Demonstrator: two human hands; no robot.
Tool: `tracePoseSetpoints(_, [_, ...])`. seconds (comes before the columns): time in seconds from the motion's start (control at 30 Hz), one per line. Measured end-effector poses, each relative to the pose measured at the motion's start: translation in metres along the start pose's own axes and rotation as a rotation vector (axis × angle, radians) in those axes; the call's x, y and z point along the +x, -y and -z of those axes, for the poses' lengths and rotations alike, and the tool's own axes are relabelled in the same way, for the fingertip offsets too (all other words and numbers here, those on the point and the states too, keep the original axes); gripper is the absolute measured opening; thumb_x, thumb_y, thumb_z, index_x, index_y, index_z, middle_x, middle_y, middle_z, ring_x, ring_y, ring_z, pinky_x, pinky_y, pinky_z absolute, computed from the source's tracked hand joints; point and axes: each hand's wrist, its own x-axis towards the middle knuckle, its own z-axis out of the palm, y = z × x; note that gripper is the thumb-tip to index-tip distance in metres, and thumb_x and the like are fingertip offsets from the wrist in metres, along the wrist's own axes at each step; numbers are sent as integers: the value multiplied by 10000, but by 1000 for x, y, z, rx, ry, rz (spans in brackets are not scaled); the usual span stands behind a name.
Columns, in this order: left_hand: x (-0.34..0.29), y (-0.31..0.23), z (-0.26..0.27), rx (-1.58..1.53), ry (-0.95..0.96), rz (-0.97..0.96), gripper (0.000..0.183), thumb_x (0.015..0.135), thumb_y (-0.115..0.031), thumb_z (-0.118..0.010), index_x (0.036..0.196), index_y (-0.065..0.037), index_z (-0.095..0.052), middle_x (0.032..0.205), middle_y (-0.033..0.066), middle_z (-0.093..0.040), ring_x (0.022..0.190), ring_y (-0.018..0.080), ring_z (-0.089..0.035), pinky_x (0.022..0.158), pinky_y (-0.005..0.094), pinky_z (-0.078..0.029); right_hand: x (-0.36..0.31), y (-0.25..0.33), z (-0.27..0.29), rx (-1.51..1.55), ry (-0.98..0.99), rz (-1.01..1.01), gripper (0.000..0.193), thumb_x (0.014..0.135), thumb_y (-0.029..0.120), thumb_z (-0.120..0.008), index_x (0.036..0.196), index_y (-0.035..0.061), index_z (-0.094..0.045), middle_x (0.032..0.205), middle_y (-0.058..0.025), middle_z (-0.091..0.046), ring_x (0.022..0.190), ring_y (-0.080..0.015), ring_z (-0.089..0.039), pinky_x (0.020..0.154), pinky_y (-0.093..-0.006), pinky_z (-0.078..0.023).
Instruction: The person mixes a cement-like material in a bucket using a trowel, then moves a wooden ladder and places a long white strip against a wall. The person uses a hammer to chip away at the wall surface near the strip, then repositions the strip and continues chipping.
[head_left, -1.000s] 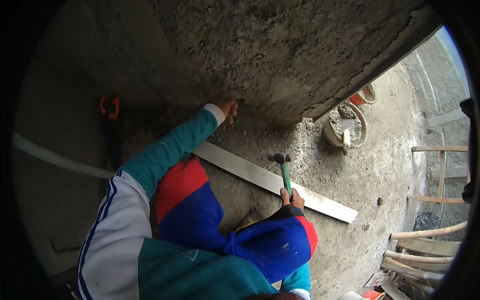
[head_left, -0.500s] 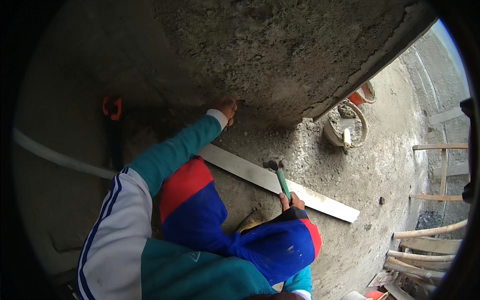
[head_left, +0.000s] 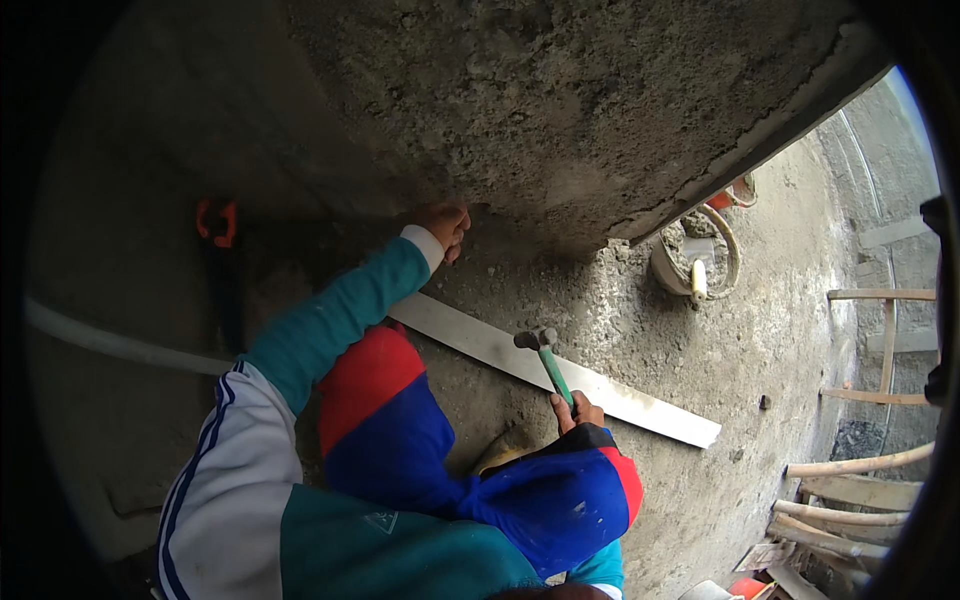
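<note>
My right hand [head_left: 580,411] is wrapped round the green handle of a hammer [head_left: 554,371], held beside my blue-clad right knee. The hammer's dark metal head points away from me, above a long flat pale board [head_left: 480,336] on the ground. Stretched out ahead, my left hand [head_left: 443,229] is closed at the foot of the rough cement wall [head_left: 560,120]. Its fingers are curled together, and whatever they may hold is hidden or too small to make out.
A bucket of wet mortar [head_left: 668,268] with a pale-handled tool in it stands beyond the board, and an orange bucket [head_left: 742,193] is behind it. At left is a saw with an orange handle [head_left: 216,222]. Wooden poles [head_left: 850,463] lie at the right.
The hammer head has swung slightly left, while the right hand keeps its grip. My left hand has shifted a little left and stays closed near the wall's foot.
</note>
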Motion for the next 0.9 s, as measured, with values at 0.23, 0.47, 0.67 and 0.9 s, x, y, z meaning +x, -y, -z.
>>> tracePoseSetpoints(0.23, [0,6,-3,-34,-72,-14,264,1062,-273,-546,899,-69,-589,611,26,-457,465,167,-405,435,364,-357,0,0,0,73,43,28,555,958,568,-681,871,21,-639,618,-129,-522,577,-247,-493,565,-423,-382])
tracePoseSetpoints(0.47, [3,0,1,-39,-37,-1,272,1044,-279,-554,885,-59,-576,646,11,-451,476,137,-369,431,341,-348,10,11,-14,134,61,63,505,966,538,-687,911,37,-668,603,-105,-532,581,-191,-490,563,-394,-396])
tracePoseSetpoints(0.67, [-5,-3,15,249,122,-218,312,1050,-288,-510,848,-55,-566,663,25,-473,462,135,-462,443,345,-426,2,-1,-7,139,33,68,506,941,544,-706,942,38,-680,606,-100,-546,567,-221,-524,569,-408,-408])
tracePoseSetpoints(0.9, [-15,4,-12,82,-86,-172,317,1035,-262,-520,778,-75,-527,642,18,-473,458,131,-439,425,338,-411,5,-13,-3,184,29,43,496,959,534,-693,914,41,-669,600,-107,-548,549,-187,-497,543,-395,-382])
